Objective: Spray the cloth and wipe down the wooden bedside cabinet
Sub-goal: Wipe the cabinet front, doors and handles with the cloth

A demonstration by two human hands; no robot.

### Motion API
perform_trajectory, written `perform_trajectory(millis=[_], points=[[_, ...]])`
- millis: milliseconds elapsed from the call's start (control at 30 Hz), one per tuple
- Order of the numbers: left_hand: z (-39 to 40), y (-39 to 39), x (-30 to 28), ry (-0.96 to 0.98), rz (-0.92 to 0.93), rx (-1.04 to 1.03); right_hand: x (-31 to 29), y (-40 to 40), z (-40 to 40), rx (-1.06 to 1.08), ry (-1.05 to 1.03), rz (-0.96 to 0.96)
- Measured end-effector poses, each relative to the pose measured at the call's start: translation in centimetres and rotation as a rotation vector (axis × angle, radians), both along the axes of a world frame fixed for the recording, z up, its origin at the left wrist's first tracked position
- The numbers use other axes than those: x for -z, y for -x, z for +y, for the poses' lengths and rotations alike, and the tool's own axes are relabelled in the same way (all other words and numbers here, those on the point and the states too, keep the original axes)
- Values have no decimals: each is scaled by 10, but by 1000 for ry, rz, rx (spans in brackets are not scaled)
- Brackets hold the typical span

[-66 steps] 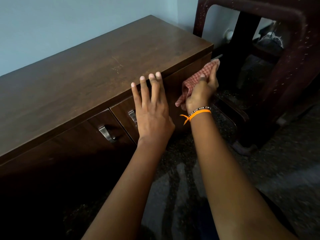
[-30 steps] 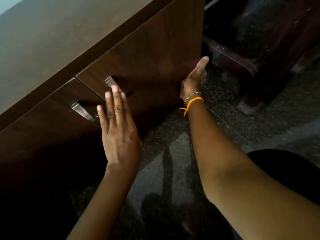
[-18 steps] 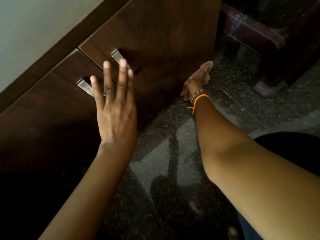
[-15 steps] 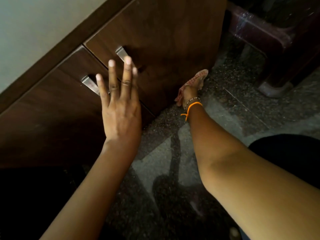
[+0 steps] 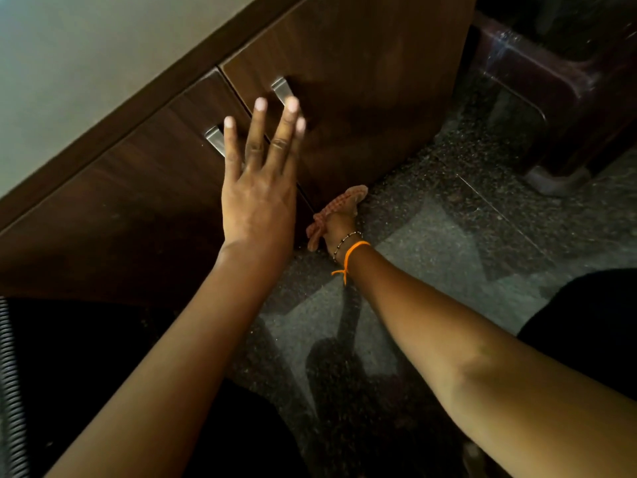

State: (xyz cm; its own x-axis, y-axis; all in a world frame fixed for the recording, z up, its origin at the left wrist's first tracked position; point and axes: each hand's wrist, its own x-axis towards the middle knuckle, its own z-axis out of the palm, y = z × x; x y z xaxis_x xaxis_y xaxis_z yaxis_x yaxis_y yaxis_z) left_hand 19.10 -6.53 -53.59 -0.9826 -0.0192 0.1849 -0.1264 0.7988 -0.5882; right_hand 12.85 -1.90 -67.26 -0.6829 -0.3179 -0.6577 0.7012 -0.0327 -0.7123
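The dark wooden bedside cabinet [image 5: 362, 98] fills the upper left, with two doors and two metal handles [image 5: 282, 91]. My left hand [image 5: 262, 188] hovers in front of the gap between the doors, fingers straight and spread, just below the handles; whether it touches the wood is unclear. My right hand [image 5: 339, 224], with an orange thread at the wrist, is low at the bottom edge of the right door, close to the floor. It holds the red checked cloth [image 5: 348, 198] against the wood; the cloth shows past the fingertips and bunches at the thumb side.
The speckled stone floor [image 5: 448, 253] runs under the cabinet. A dark maroon plastic chair [image 5: 551, 81] stands at the upper right, its foot on the floor. My dark-clothed knee [image 5: 586, 322] is at the right edge. A ribbed hose [image 5: 7, 374] lies at the far left.
My right hand carried the cloth from the cabinet's top right corner down the right door to its bottom edge, then slid left. My left hand dropped from the cabinet's top edge to the handles.
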Motion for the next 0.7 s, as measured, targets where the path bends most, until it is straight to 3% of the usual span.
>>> perform_trajectory(millis=[100,167,300,400,533,600,700], points=[[-3,-2,4,2,-5,-9,-2,3,-5,146,-85,78],[-2,-2,6,12,20,-23,-17,1,-9,307,159,98],[-8,1,18,44,64,21,-60,-7,-11,339,252,538],[-10,1,18,-43,51,16,-83,-7,-10,307,155,795],[-10,1,17,-3,61,23,-84,13,-6,268,-82,1081],[-10,0,17,-10,57,32,-70,35,-5,325,-186,1083],[-9,0,16,-14,31,25,-36,68,2,415,-277,906]])
